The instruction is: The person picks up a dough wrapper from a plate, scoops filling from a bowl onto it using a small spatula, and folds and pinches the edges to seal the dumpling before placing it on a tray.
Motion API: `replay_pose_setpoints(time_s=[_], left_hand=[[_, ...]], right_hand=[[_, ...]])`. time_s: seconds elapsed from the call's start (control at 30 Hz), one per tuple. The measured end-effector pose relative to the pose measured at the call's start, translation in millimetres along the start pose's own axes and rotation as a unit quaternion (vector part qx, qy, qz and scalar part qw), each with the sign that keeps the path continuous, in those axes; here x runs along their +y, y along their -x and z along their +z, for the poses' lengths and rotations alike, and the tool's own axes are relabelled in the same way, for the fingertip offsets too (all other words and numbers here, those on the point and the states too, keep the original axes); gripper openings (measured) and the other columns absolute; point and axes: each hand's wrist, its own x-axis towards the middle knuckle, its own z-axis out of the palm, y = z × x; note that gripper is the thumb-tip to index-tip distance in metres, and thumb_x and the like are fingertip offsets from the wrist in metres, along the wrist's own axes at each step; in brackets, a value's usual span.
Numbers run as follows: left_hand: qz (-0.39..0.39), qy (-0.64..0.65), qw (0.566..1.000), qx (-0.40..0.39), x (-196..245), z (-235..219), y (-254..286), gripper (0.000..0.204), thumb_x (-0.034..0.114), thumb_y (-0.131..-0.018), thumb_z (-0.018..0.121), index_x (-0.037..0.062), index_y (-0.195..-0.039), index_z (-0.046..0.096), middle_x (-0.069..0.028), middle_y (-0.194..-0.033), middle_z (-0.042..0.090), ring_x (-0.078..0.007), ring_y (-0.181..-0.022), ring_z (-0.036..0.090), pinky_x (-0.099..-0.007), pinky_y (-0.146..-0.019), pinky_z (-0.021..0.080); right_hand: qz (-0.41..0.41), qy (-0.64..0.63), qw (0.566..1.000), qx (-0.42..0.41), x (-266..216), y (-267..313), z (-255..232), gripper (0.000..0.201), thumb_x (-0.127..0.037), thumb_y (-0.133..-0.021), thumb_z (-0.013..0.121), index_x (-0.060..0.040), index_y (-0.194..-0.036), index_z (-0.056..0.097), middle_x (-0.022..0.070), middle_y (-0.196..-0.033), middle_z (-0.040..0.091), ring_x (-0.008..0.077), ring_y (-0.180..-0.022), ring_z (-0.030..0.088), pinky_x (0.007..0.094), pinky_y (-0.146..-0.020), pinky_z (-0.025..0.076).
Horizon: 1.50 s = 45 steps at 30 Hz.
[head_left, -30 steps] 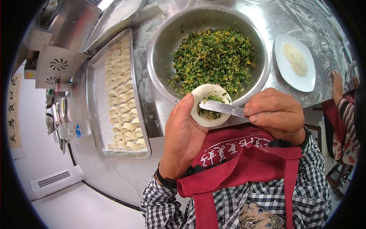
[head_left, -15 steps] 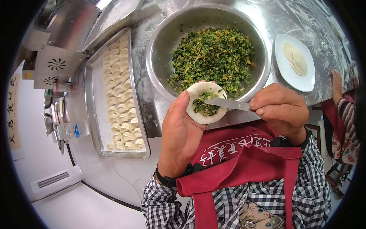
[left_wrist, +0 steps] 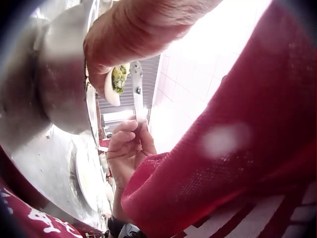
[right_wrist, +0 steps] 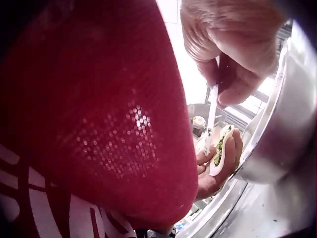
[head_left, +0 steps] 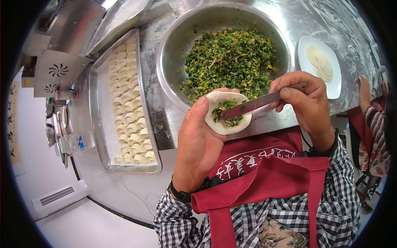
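Observation:
My left hand [head_left: 196, 140] holds a round white dumpling wrapper [head_left: 233, 129], cupped slightly, with thumb and fingers at its edge. A small mound of chopped green and yellow filling [head_left: 223, 105] sits in its middle. In my right hand [head_left: 305, 99] is a flat metal spatula [head_left: 264, 100], pinched between thumb and fingers. Over the filling lies the blade's tip in the head view. Both wrist views show the spatula [left_wrist: 137, 89] beside the wrapper [right_wrist: 216, 169], which is bent into a shallow curve around the filling.
Behind the hands stands a large steel bowl [head_left: 173, 49] of chopped filling. A metal tray [head_left: 103, 140] with rows of folded dumplings lies at left. A white plate [head_left: 304, 62] with several wrappers [head_left: 324, 66] is at right. Another person's arm [head_left: 365, 95] shows at far right.
The spatula's blade has turned and now slants up to the right, its handle end showing above my right hand. My right hand has risen and rolled over. The wrapper is more cupped.

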Motion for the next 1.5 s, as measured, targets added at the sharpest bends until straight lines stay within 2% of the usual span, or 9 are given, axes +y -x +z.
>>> replay_pose_setpoints(time_s=[0.27,0.43,0.5,0.57,0.7,0.83,1.03,1.2,1.5], left_hand=[[0.022,0.003,1.0,0.014,6,-8,2,0.036,0.026,-0.094,0.036,-0.0021,-0.114,0.046,-0.0162,-0.114,0.052,-0.0251,-0.106,0.052,-0.0413,-0.09,0.043],[0.03,0.002,0.999,0.03,9,-10,0,0.038,0.025,-0.092,0.039,-0.002,-0.118,0.044,-0.0154,-0.114,0.052,-0.0252,-0.106,0.052,-0.0412,-0.089,0.044],[0.034,-0.004,0.999,0.032,10,-9,1,0.038,0.025,-0.092,0.039,-0.0018,-0.119,0.043,-0.015,-0.114,0.053,-0.025,-0.106,0.052,-0.041,-0.089,0.044],[0.035,-0.014,0.999,0.038,11,-7,1,0.039,0.024,-0.092,0.04,-0.0013,-0.121,0.042,-0.0141,-0.115,0.053,-0.0243,-0.105,0.053,-0.0405,-0.088,0.045],[0.035,-0.003,0.999,0.033,11,-6,0,0.039,0.024,-0.092,0.04,-0.0014,-0.121,0.042,-0.0142,-0.114,0.053,-0.0241,-0.105,0.053,-0.0402,-0.088,0.045],[0.022,-0.009,1.0,0.02,8,-3,-1,0.038,0.021,-0.092,0.039,-0.0016,-0.123,0.041,-0.0156,-0.119,0.05,-0.0259,-0.11,0.05,-0.0417,-0.094,0.041],[-0.016,-0.004,1.0,-0.003,4,2,0,0.037,0.019,-0.093,0.038,-0.0015,-0.124,0.039,-0.0173,-0.123,0.047,-0.0278,-0.113,0.048,-0.0431,-0.098,0.038],[-0.045,0.014,0.999,-0.018,-1,6,-1,0.037,0.019,-0.093,0.038,-0.0009,-0.125,0.039,-0.0168,-0.122,0.048,-0.0269,-0.112,0.049,-0.0414,-0.097,0.039],[-0.055,0.006,0.997,-0.047,-4,20,0,0.036,0.016,-0.09,0.047,-0.0013,-0.122,0.041,-0.0124,-0.116,0.051,-0.0205,-0.105,0.052,-0.0356,-0.091,0.043]], right_hand=[[0.012,-0.069,0.997,0.035,-5,-6,-27,0.013,-0.005,-0.083,0.055,0.0052,-0.09,0.059,0.0144,-0.087,0.063,0.0162,-0.069,0.064,0.0239,-0.057,0.053],[-0.099,0.183,0.978,0.017,-1,-17,-28,0.013,0.002,-0.081,0.056,0.0011,-0.093,0.061,0.008,-0.088,0.063,0.0108,-0.076,0.059,0.0218,-0.064,0.049],[-0.207,0.399,0.891,-0.064,-4,-23,-23,0.013,0.006,-0.075,0.058,0.001,-0.087,0.06,0.0088,-0.085,0.062,0.0186,-0.072,0.06,0.0266,-0.062,0.048],[-0.274,0.456,0.837,-0.131,3,-27,-17,0.013,0.005,-0.069,0.057,-0.0002,-0.082,0.057,0.0101,-0.079,0.06,0.0262,-0.072,0.058,0.0294,-0.059,0.048],[-0.334,0.536,0.754,-0.182,21,-27,-10,0.013,-0.005,-0.065,0.055,-0.003,-0.077,0.053,0.0081,-0.078,0.057,0.0248,-0.07,0.057,0.0338,-0.057,0.047],[-0.32,0.539,0.756,-0.189,23,-18,0,0.016,-0.006,-0.065,0.06,-0.0028,-0.08,0.055,0.0087,-0.081,0.058,0.026,-0.073,0.057,0.0341,-0.06,0.047],[-0.288,0.421,0.844,-0.168,11,-7,-3,0.036,-0.013,-0.062,0.073,-0.0021,-0.092,0.058,0.0124,-0.095,0.059,0.0282,-0.085,0.058,0.0339,-0.069,0.049],[-0.294,0.317,0.898,-0.078,7,-5,8,0.042,-0.002,-0.058,0.074,-0.003,-0.098,0.059,0.0143,-0.106,0.057,0.0276,-0.092,0.058,0.0333,-0.075,0.048],[-0.328,0.275,0.895,-0.126,7,-13,12,0.024,-0.004,-0.063,0.073,-0.0025,-0.083,0.061,0.02,-0.109,0.055,0.0298,-0.095,0.056,0.0367,-0.079,0.046]])
